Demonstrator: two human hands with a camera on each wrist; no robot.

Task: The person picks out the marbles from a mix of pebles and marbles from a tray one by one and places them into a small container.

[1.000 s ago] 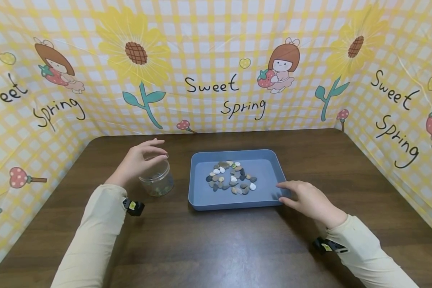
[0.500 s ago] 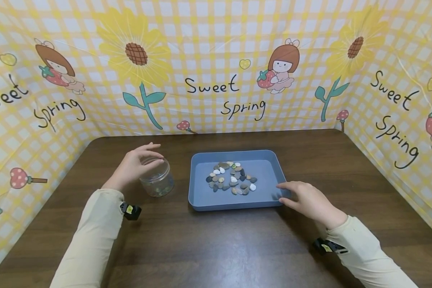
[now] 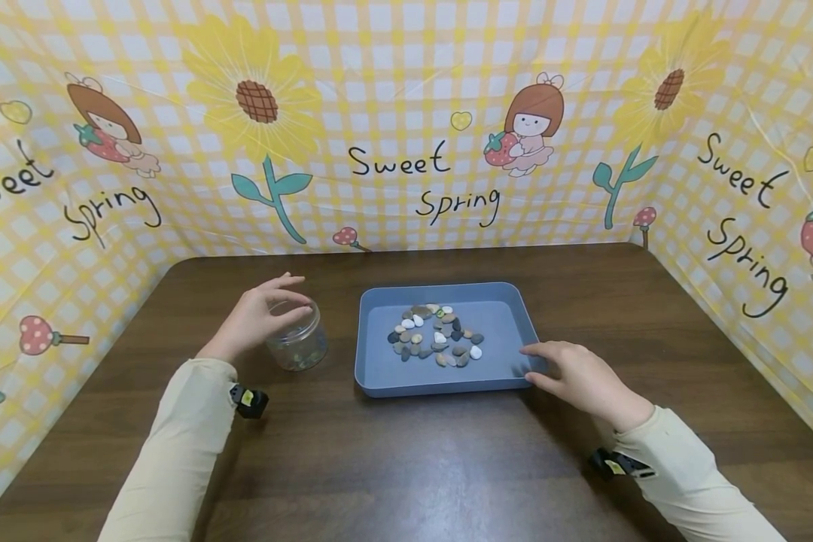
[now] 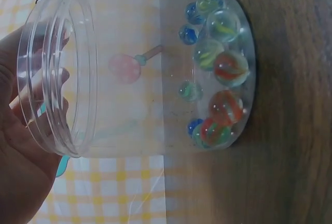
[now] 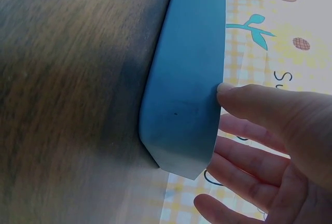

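Note:
In the head view my left hand (image 3: 256, 318) hovers at the mouth of a clear plastic jar (image 3: 299, 348), fingers loosely bent with nothing visible in them. Several glass marbles (image 4: 225, 68) lie at the jar's bottom in the left wrist view; part of the hand shows through the rim. At the right side of a blue tray (image 3: 497, 376) is my right hand (image 3: 586, 380), its thumb touching the rim near the front corner and its fingers extended over the edge. Several pebbles (image 3: 440, 337) in white, grey and brown lie in the tray.
Both things stand on a dark brown wooden table (image 3: 406, 459), the jar left of the tray with a gap between them. A yellow checked cloth (image 3: 406, 98) with printed flowers walls off the back and both sides.
My left hand has dropped slightly and shifted a little over the jar's mouth. The right hand, tray and pebbles look unchanged.

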